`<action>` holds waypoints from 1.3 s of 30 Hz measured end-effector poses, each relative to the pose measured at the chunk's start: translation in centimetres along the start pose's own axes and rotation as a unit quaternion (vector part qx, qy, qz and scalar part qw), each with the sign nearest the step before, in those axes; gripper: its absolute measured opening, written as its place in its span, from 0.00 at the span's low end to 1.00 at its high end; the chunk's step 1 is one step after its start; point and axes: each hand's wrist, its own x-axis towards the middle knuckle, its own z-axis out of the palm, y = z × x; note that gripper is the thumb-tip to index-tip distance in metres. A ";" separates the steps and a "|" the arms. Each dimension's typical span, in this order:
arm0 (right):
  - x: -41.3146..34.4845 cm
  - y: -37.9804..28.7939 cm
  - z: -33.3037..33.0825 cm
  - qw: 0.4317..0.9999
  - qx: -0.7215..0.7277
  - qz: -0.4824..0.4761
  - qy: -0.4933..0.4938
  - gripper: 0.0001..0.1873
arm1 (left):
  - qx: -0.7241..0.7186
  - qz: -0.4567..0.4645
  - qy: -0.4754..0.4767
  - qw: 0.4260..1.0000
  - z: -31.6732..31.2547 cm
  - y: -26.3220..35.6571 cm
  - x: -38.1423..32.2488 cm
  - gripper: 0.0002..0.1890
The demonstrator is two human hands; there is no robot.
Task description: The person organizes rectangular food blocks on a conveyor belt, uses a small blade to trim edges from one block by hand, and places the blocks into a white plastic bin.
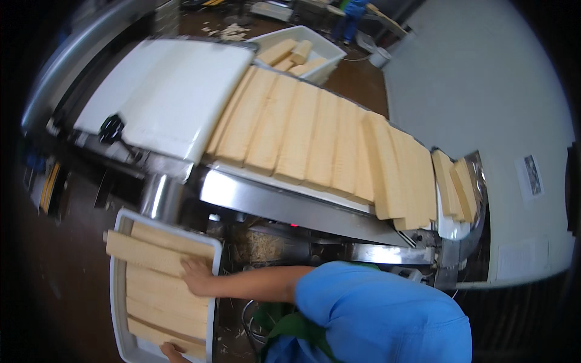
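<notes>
Long pale-yellow blocks, their material unclear, lie side by side in a white plastic tray (pixel 119 290) at lower left. My right hand (pixel 197 274) holds the right end of an upper block (pixel 140 252), which lies slanted with its far end over the tray's left rim. My left hand (pixel 171 350), partly cut off by the bottom edge, touches the lowest block (pixel 159 335); its grip is mostly hidden. More such blocks (pixel 295 131) stand in a close row on the sloping conveyor beside the tray, one of them resting askew over its neighbours.
A white machine cover (pixel 168 95) with a black knob (pixel 111 129) adjoins the conveyor. Beyond stands a white bin (pixel 333 56) holding blocks. Two or more blocks (pixel 447 181) lie at the conveyor's right end. A person in blue (pixel 354 18) is in the background. Crumbs (pixel 233 31) litter the floor.
</notes>
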 end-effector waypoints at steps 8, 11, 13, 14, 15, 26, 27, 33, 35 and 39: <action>-38.2 25.1 -17.4 0.866 -0.008 -0.081 0.494 0.08 | -0.361 0.362 0.284 0.811 5.3 27.5 -32.8 0.15; -50.0 36.9 -21.2 0.650 -0.005 0.298 0.699 0.10 | -0.418 0.577 0.123 0.691 7.1 39.7 -45.2 0.15; -55.6 44.4 -20.6 0.703 0.042 0.320 0.633 0.15 | -0.395 0.592 -0.101 0.695 10.2 47.0 -51.1 0.18; -56.6 47.8 -18.8 0.703 0.079 0.283 0.648 0.18 | -0.318 0.644 -0.319 0.618 13.8 50.8 -51.9 0.20; -55.9 49.2 -17.0 0.731 0.098 0.251 0.627 0.18 | -0.436 0.580 -0.341 0.597 15.3 53.7 -57.9 0.17; -50.8 38.6 -16.3 0.469 0.812 0.076 0.340 0.39 | -0.412 0.321 -0.720 0.457 9.8 54.1 -61.8 0.52; -49.6 37.1 -16.5 0.495 0.807 0.067 0.314 0.40 | -0.453 0.335 -0.698 0.441 8.5 52.0 -60.5 0.53; -37.4 21.7 -18.4 0.638 0.753 -0.070 0.146 0.46 | -0.594 0.444 -0.444 0.503 -4.2 36.7 -46.7 0.56; -32.3 15.1 -18.4 0.672 0.723 -0.137 0.084 0.49 | -0.628 0.442 -0.388 0.509 -6.5 30.1 -41.1 0.54; -20.6 2.4 -16.4 0.703 0.656 -0.272 -0.043 0.54 | -0.779 0.272 -0.303 0.478 -13.1 21.2 -33.0 0.46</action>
